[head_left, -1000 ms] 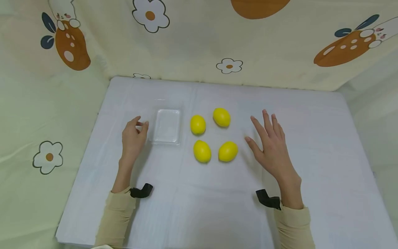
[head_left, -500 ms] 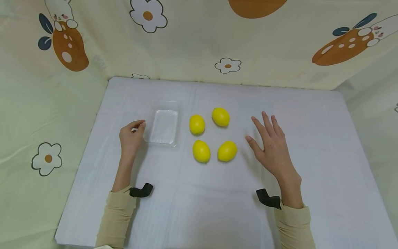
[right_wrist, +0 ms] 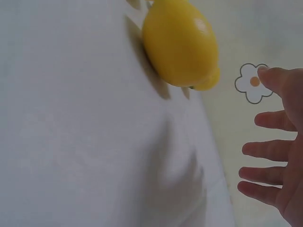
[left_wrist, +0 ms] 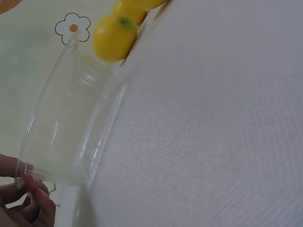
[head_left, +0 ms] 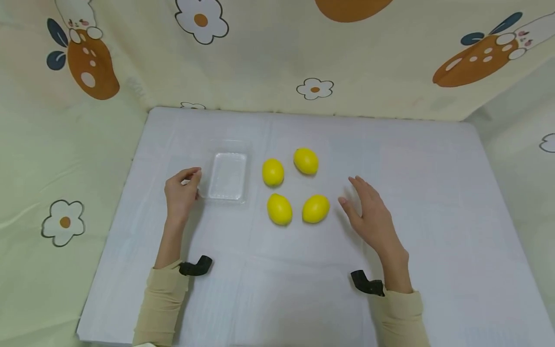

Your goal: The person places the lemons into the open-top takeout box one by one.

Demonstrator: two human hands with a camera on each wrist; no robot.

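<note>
A clear plastic container [head_left: 228, 177] stands on the left part of the table. My left hand [head_left: 182, 193] pinches its left rim between thumb and fingers, which the left wrist view shows close up on the container wall [left_wrist: 61, 127]. Right of the container, several yellow lemons lie in a loose group: a back left lemon [head_left: 273, 172], a back right lemon [head_left: 306, 161], a front left lemon [head_left: 279, 209] and a front right lemon [head_left: 315, 208]. To their right hovers my right hand [head_left: 370, 217], fingers extended and holding nothing. In the right wrist view a lemon [right_wrist: 180, 42] lies apart from its fingertips.
A white-covered table [head_left: 277, 289] carries everything. Behind it and along its left side hangs a cream curtain [head_left: 260, 58] printed with flowers. A black wrist mount [head_left: 196, 266] juts inward from the left sleeve, another mount [head_left: 367, 283] from the right.
My left hand has come to the container's rim and taken hold of it; the container has shifted slightly left. The right hand has moved a little toward the lemons, its fingers drawing closer together.
</note>
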